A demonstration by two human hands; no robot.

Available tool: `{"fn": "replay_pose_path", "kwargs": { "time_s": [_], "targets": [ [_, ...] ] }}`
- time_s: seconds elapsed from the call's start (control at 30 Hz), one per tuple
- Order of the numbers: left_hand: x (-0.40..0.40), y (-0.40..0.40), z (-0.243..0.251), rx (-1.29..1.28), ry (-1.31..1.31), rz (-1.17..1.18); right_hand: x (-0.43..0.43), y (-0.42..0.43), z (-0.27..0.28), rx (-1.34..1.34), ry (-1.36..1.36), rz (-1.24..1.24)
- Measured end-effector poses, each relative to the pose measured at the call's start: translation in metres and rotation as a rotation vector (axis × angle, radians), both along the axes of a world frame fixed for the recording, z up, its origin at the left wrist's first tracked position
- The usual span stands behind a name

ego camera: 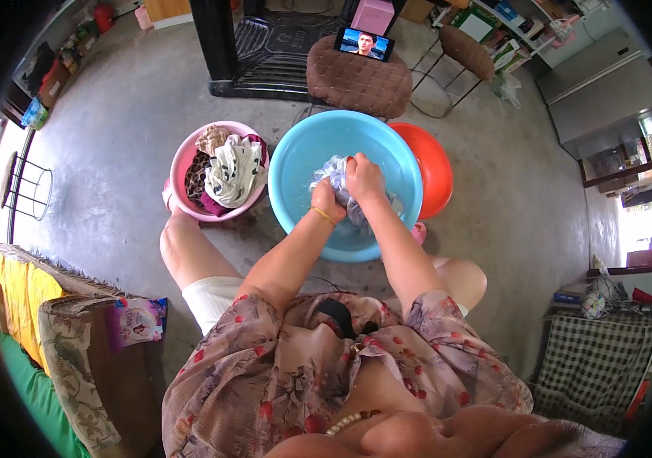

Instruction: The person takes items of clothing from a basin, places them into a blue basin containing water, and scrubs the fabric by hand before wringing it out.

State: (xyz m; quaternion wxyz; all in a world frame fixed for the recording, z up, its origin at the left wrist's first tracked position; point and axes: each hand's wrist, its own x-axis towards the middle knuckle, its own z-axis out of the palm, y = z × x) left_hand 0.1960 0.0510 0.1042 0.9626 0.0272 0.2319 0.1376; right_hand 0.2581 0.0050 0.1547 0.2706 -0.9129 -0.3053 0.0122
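A large light-blue plastic basin with water in it stands on the floor between my knees. Over it, my left hand and my right hand both grip a bunched wet cloth, white and pale lavender; its lower part hangs down to the water. A yellow bangle is on my left wrist. To the left stands a pink basin holding a white garment with dark marks, a leopard-print cloth and dark magenta cloth. A red basin is partly hidden behind the blue one's right side.
Beyond the basins, a phone showing a video leans on a brown quilted stool seat. A second stool stands farther right. At lower left, a purple packet lies by a cloth-covered piece of furniture. A checked cloth hangs at lower right.
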Motion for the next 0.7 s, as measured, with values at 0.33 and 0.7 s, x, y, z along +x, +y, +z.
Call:
{"fn": "replay_pose_path", "kwargs": {
  "time_s": [0.33,0.7],
  "targets": [
    [-0.003,0.006,0.008,0.005,0.065,0.038,0.005,-0.015,0.016,-0.061,0.129,-0.04],
    [-0.016,0.003,0.025,0.072,-0.162,-0.07,-0.001,-0.008,-0.013,-0.095,0.022,0.371]
  ]
}}
